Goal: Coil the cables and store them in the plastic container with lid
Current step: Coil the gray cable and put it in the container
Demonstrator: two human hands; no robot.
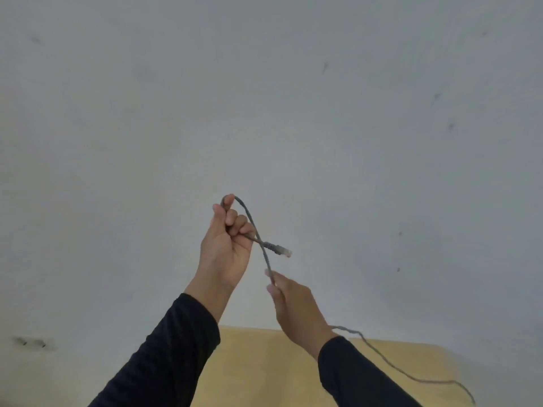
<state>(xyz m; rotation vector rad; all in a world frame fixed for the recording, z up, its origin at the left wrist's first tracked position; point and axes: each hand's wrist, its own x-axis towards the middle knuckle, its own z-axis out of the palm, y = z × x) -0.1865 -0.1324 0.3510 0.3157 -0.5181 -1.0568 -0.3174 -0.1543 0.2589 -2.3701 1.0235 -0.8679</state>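
- Up in front of the pale wall, well above the tabletop, the grey cable is held between both hands, with only its 1st loop begun: it rises out of the left fist, bends over at the top, and comes down to the right hand, crossing its own end section on the way.
- The plug, with a clear tip, sticks out to the right of the left fist, just past that crossing. It is free, so it could swing or catch in the next loop and foul the coil.
- The left hand is closed in a fist around the cable, knuckles curled tight. If that fist loosens, I judge the single loop would spring open, since a stiff cable like this tends to straighten.
- The right hand pinches the cable between thumb and fingertips, the other fingers narrow and partly hidden. A light pinch may let the cable slip or twist as it is fed, giving kinked, uneven loops.
- From under the right wrist the cable's loose tail trails down over the yellow table and off its right side. Where it ends cannot be seen; it could snag on the table edge and jerk the coil.
- No plastic container or lid is in view, so storing is not yet begun.
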